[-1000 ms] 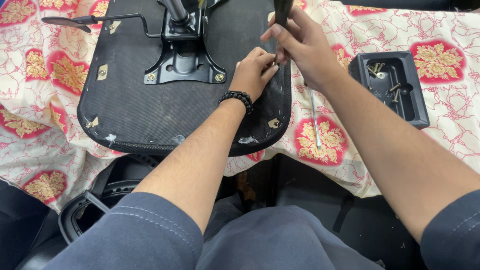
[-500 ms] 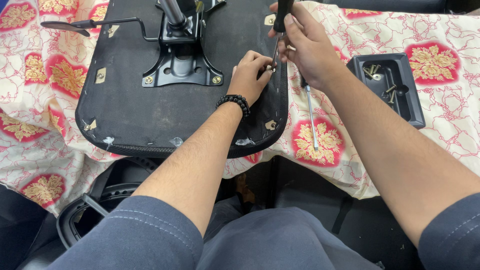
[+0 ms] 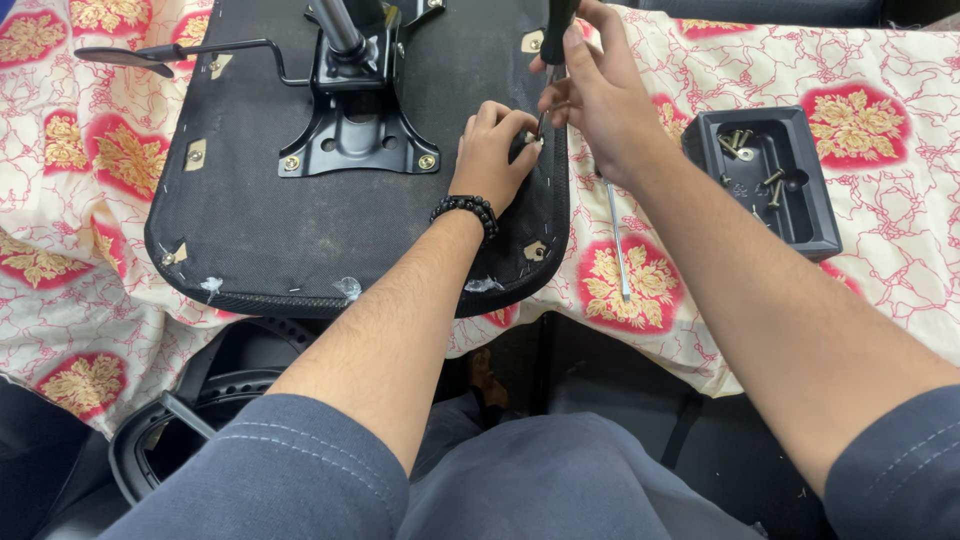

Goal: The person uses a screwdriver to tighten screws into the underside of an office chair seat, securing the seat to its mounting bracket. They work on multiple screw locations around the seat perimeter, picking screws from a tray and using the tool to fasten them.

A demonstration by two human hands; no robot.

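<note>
Closest to me are my lap and a dark chair base (image 3: 190, 410) tucked under the near edge of the tabletop (image 3: 900, 250), which is covered in a red and gold floral cloth. The upside-down black seat pan (image 3: 300, 220) hangs a bit over that near edge, so there's not much room on my side, but the cloth to the right of it is mostly open. A thin metal rod (image 3: 618, 245) lies on the cloth just beside the seat's right edge. Further right there's a black plastic tray (image 3: 800, 215) with a handful of loose screws (image 3: 745, 150) in it. My left hand (image 3: 492, 150) reaches across the seat, wrist bent, fingers pinched together on something small at the right rim, too hidden to tell what. My right hand (image 3: 595, 100) comes in from the right, its grip clamped around a dark-handled screwdriver (image 3: 553, 50) held nearly upright, tip down by my left fingertips. Farther back, the metal mount plate (image 3: 355, 125) is bolted to the seat, with a lever (image 3: 190, 50) sticking out left.
</note>
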